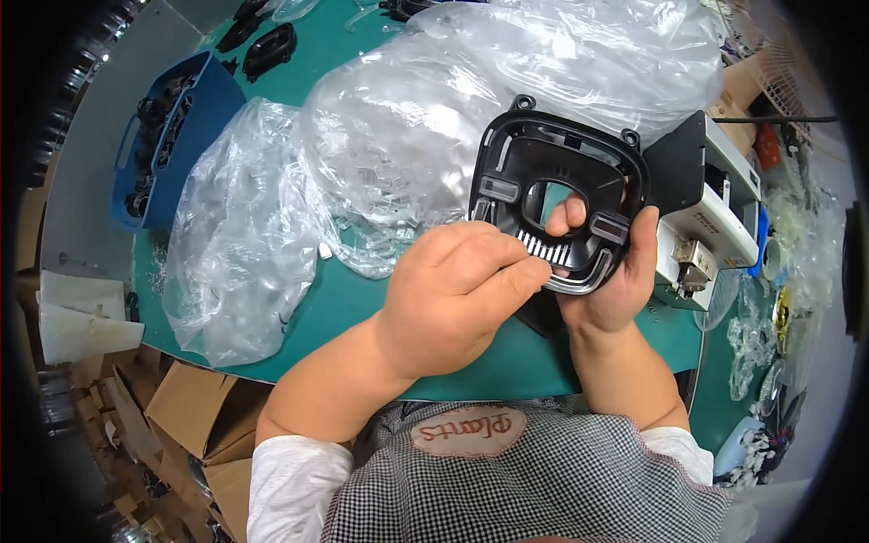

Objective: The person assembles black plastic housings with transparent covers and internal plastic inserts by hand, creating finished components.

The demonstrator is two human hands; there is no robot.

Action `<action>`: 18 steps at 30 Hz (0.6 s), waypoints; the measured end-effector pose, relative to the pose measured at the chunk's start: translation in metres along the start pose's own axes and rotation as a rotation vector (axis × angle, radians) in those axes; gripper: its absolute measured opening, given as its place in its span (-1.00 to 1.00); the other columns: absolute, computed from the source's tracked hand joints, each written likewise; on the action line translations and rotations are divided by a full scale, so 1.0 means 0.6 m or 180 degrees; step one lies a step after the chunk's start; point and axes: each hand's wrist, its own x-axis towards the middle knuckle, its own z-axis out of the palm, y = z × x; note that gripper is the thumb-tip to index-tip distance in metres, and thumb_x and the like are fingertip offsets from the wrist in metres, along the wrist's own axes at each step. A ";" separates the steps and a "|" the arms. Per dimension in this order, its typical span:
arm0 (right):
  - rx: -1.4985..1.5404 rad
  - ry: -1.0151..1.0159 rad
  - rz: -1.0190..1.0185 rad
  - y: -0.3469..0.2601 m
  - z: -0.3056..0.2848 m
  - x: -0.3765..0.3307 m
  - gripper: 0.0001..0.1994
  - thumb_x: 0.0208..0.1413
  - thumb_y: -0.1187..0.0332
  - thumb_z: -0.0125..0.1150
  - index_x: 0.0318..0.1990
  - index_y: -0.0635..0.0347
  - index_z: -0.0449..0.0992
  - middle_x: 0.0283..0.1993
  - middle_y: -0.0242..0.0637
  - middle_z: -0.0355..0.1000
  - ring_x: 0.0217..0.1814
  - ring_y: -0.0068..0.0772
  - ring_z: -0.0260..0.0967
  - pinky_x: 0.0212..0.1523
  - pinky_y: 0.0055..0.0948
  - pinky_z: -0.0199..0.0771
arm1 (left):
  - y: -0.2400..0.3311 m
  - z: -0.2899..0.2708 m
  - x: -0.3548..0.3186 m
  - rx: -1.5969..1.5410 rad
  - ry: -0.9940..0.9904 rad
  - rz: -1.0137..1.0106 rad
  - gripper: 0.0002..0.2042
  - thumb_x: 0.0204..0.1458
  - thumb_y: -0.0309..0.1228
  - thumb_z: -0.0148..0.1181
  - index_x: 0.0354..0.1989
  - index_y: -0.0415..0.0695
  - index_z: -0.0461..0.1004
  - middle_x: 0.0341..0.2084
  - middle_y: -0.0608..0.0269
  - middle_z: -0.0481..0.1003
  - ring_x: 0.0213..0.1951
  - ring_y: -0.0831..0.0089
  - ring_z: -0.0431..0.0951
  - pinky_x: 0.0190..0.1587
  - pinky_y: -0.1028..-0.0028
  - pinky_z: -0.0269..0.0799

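A black plastic housing [507,145], rounded-square with a hole through its middle, is held up over the green table. My right hand [625,290] grips it from the right and below, thumb along its outer side and fingertips showing through the central opening. Two small clear pieces [499,188] sit in its inner walls, and pale ribs line the near side of the opening. My left hand [457,294] is closed in a pinch at the housing's near left edge. What its fingertips hold, if anything, is hidden.
Large clear plastic bags [398,118] cover the back, one with many small clear parts. A blue bin [186,136] of black parts stands left. At right is a white-and-black machine [715,208]. Cardboard boxes [204,412] lie below the left table edge; the green table [362,335] lies beneath my hands.
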 end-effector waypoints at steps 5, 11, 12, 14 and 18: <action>-0.0279 0.0174 -0.0247 0.002 0.013 -0.003 -0.52 0.39 -0.04 -0.33 0.12 0.20 0.26 -0.21 -0.11 0.41 -0.21 -0.33 0.44 -0.44 -0.56 0.45 | 0.004 -0.001 0.001 0.0003 0.0022 -0.0004 -0.69 -0.32 -0.63 0.31 -0.29 -0.18 0.57 -0.43 0.27 0.50 -0.50 0.35 0.50 -0.47 0.42 0.38; -0.0345 0.0162 -0.0230 0.002 0.006 0.006 -0.51 0.40 -0.03 -0.34 0.13 0.21 0.26 -0.21 -0.12 0.42 -0.23 -0.36 0.44 -0.45 -0.55 0.43 | -0.008 0.004 0.002 0.0052 0.0044 0.0107 -0.69 -0.33 -0.64 0.31 -0.29 -0.19 0.57 -0.43 0.27 0.50 -0.49 0.34 0.50 -0.46 0.42 0.40; -0.0349 0.0170 -0.0231 0.001 0.008 0.006 -0.51 0.40 -0.03 -0.34 0.13 0.21 0.26 -0.21 -0.12 0.42 -0.23 -0.36 0.44 -0.45 -0.55 0.43 | -0.007 0.004 0.001 0.0132 0.0081 0.0132 -0.68 -0.33 -0.64 0.31 -0.29 -0.18 0.57 -0.43 0.27 0.50 -0.50 0.34 0.50 -0.47 0.42 0.39; -0.0391 0.0203 -0.0268 -0.001 0.014 0.010 -0.53 0.40 -0.02 -0.34 0.10 0.20 0.27 -0.22 -0.11 0.43 -0.26 -0.36 0.45 -0.46 -0.56 0.43 | -0.006 0.003 0.004 0.0217 0.0126 0.0173 -0.68 -0.33 -0.64 0.31 -0.28 -0.18 0.57 -0.43 0.27 0.50 -0.50 0.34 0.50 -0.49 0.42 0.39; -0.0363 0.0340 -0.0168 0.002 0.008 0.008 -0.59 0.40 0.01 -0.32 0.03 0.19 0.25 -0.23 -0.08 0.45 -0.30 -0.34 0.46 -0.48 -0.54 0.45 | -0.004 0.003 0.010 -0.0015 0.0076 0.0071 -0.71 -0.31 -0.63 0.33 -0.30 -0.19 0.57 -0.45 0.25 0.50 -0.50 0.32 0.51 -0.52 0.40 0.39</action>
